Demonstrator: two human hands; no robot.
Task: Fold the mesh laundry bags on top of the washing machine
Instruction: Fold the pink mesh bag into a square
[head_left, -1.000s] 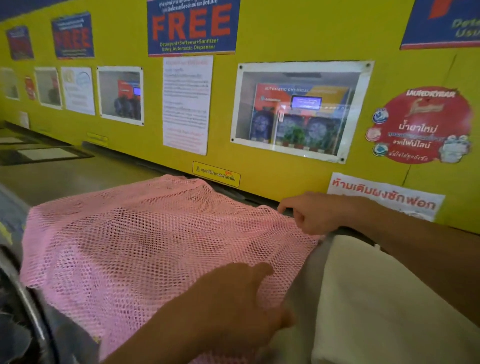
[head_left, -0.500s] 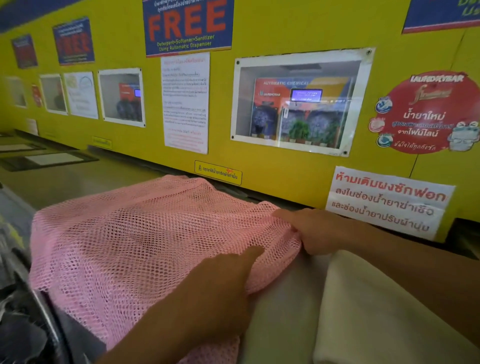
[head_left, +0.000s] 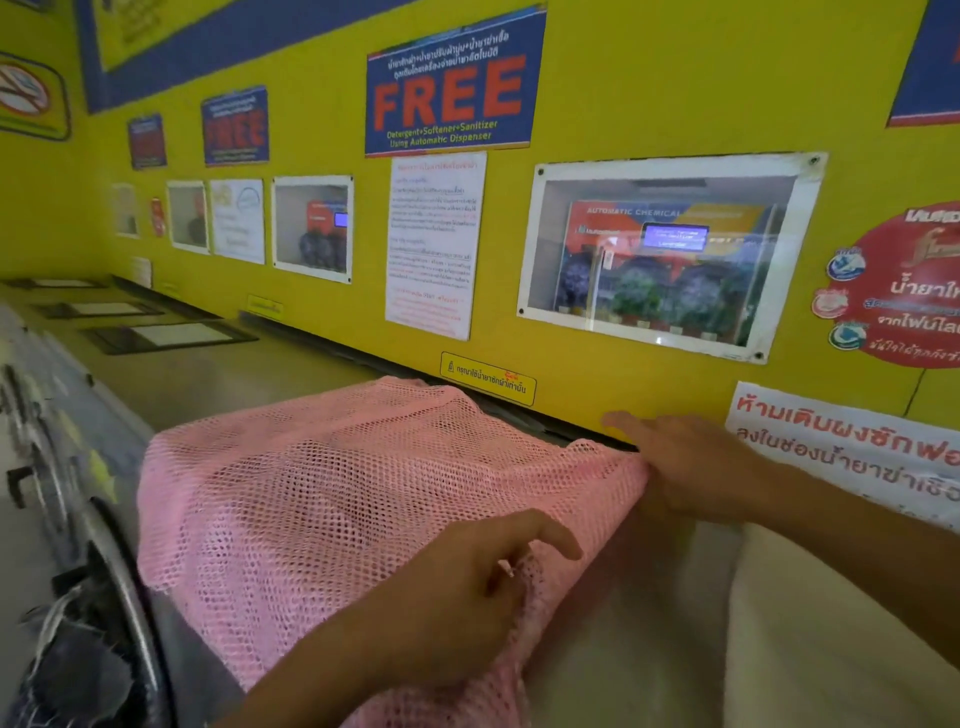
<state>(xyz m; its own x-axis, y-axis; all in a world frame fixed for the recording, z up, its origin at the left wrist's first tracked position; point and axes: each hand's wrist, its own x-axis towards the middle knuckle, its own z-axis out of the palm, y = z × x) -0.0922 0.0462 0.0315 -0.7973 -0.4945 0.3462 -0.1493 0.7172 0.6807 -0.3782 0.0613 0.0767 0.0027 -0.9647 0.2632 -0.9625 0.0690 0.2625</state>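
Note:
A pink mesh laundry bag (head_left: 322, 499) lies spread over the washing machine top (head_left: 613, 623), its near edge hanging over the front. My left hand (head_left: 457, 597) rests on the bag's near right part and pinches the mesh between thumb and fingers. My right hand (head_left: 691, 467) lies against the bag's far right corner by the wall, with its fingers flat and spread, and its thumb hidden under the edge.
A cream folded cloth (head_left: 810, 639) lies on the machine top at the right. The yellow wall (head_left: 597, 364) with posters runs right behind. The round machine door (head_left: 119, 613) is at the lower left, with more machine tops (head_left: 166, 332) beyond.
The view has tilted up and to the left. My right hand has slid along the bag's far right edge toward the wall. My left hand's fingers have lifted and pinched the mesh.

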